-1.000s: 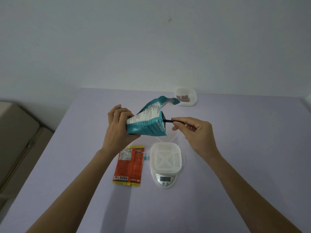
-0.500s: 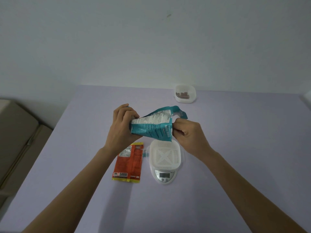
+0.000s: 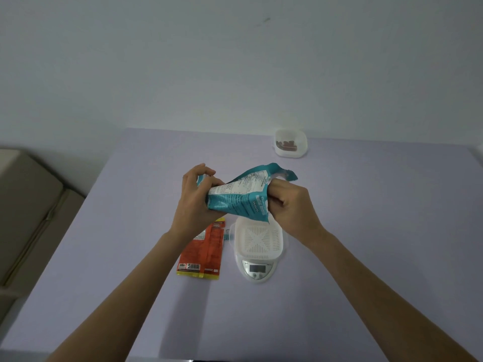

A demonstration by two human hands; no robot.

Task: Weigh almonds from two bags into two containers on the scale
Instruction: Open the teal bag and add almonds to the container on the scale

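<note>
A teal almond bag [image 3: 240, 197] is held above the table, lying almost sideways with its torn top to the right. My left hand [image 3: 196, 202] grips its bottom end. My right hand [image 3: 290, 205] grips the bag near its open end, fingers curled into the fold. Below them a white slotted container [image 3: 258, 239] sits on a small white scale [image 3: 257, 270]. An orange-red bag [image 3: 203, 252] lies flat on the table left of the scale. A second white container [image 3: 290, 143] with brown almonds in it stands at the far side of the table.
The lilac table [image 3: 366, 231] ends at a pale wall behind. A small light blue clip [image 3: 230, 232] lies between the orange-red bag and the scale. Beige furniture [image 3: 23, 205] stands off the table's left edge.
My right hand, which held a thin dark thing by the bag's side a second ago, has closed on the bag's open end. The bag has tipped flatter and lower over the scale.
</note>
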